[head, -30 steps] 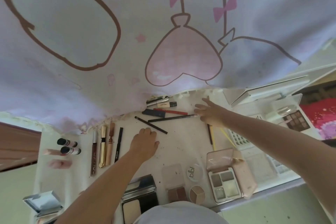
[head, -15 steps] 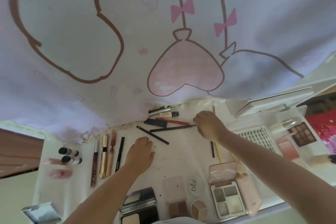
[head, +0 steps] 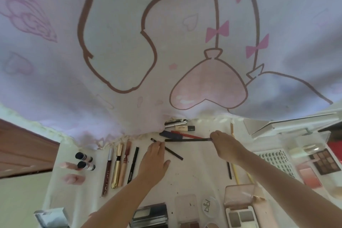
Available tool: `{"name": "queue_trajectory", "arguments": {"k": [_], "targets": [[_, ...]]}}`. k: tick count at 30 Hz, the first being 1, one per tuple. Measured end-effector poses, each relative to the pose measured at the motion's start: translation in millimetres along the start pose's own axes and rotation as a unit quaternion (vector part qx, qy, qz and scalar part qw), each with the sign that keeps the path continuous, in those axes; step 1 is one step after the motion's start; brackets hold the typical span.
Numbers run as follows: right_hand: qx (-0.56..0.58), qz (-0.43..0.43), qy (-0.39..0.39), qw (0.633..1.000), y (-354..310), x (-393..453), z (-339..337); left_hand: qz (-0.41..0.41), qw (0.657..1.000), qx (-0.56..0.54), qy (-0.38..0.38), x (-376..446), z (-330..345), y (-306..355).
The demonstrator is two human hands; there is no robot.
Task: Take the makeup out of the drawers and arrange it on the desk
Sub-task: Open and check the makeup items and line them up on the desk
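Head view, the only 1 I have: my right hand (head: 224, 147), right of centre, pinches the right end of a long black pencil (head: 187, 140) lying level across mid-frame on the desk (head: 199, 168). My left hand (head: 154, 161), just left of centre, lies with fingers straight over a 2nd black pencil (head: 174, 152) angled down-right — touching it, I judge, not gripping. Both liners look light, stiff and slick; I'd pinch them mid-barrel, since an end grip lets them swing. A gold tube (head: 117, 165) lies in the row at lower left.
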State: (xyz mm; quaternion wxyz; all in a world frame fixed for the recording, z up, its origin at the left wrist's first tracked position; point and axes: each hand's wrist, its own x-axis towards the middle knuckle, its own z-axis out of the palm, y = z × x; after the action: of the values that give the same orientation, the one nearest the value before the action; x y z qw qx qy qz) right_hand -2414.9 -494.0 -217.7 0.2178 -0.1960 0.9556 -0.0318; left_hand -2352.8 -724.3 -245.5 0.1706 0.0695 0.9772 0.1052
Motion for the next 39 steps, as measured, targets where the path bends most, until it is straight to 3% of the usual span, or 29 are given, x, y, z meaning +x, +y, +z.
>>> {"name": "queue_trajectory", "arguments": {"k": [5,8,12,18,24,33,39], "targets": [[0.055,-0.030,0.024,0.998,-14,-23,-42,0.157,0.973,0.015,0.168,17,-15,27],[0.081,-0.064,0.009,0.995,-21,-42,-61,0.190,0.952,0.027,0.240,19,-30,36],[0.126,-0.086,-0.026,0.988,-28,-54,-73,0.201,0.943,0.056,0.261,8,-49,25],[0.143,-0.071,-0.014,0.987,-42,-48,-65,0.162,0.987,-0.009,0.012,0,-70,17],[0.141,-0.102,-0.001,0.985,-52,-48,-65,0.135,0.975,-0.155,-0.087,-5,-77,3],[0.082,-0.111,0.023,0.990,-53,-62,-71,0.095,0.972,-0.171,-0.132,-18,-104,16],[-0.062,-0.115,-0.057,0.990,-68,-61,-84,0.171,0.979,0.054,-0.093,-20,-134,38]]}}
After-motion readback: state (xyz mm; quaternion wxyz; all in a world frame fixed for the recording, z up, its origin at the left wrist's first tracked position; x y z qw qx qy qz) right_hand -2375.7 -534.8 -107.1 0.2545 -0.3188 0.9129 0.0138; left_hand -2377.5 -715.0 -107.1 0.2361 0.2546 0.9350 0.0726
